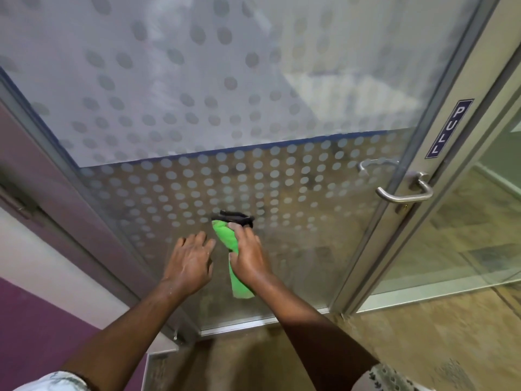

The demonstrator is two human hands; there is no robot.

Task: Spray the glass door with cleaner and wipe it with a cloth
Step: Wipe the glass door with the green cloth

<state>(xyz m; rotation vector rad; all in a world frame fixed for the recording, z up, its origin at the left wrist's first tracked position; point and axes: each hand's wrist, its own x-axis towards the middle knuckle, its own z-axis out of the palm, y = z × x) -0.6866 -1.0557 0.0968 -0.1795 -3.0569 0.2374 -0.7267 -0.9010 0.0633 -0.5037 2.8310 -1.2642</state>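
Nearest, two bare forearms enter from the bottom edge, each with a patterned light sleeve at the frame corner.

Left hand (189, 262): open, fingers spread, palm toward the glass, empty; whether it touches the pane cannot be told. It sits just beside the cloth, on its left.

Right hand (248, 253): closed around a green cloth (236, 280) and a black spray head (236, 217). The cloth is bunched; one part shows above the knuckles, the other hangs below the palm as a folded tail. The spray head sticks out above the fingers, pointing left. The bottle body is hidden.

Glass door (282, 193): a large pane in a grey metal frame. The lower half carries rows of pale frosted dots over a brownish view; the upper half is frosted white with darker dots, the two divided by a thin blue line. The upper frosting looks streaked and cloudy. Both hands are at the lower middle of the pane, below the dotted band.

Edges: bottom rail of the door near the floor (423, 348), which is tan and speckled. Left frame post runs diagonally up, with a purple wall (33, 320) beside it. Right frame post holds a silver lever handle (406, 193); a second lever shows through the glass. Above it, a dark blue label (449, 128) reads PULL.

Open room: unobstructed pane lies between the hands and the handle, and above them to the blue line. Beyond the right post, a clear glass panel (479, 221) stands over tiled flooring.
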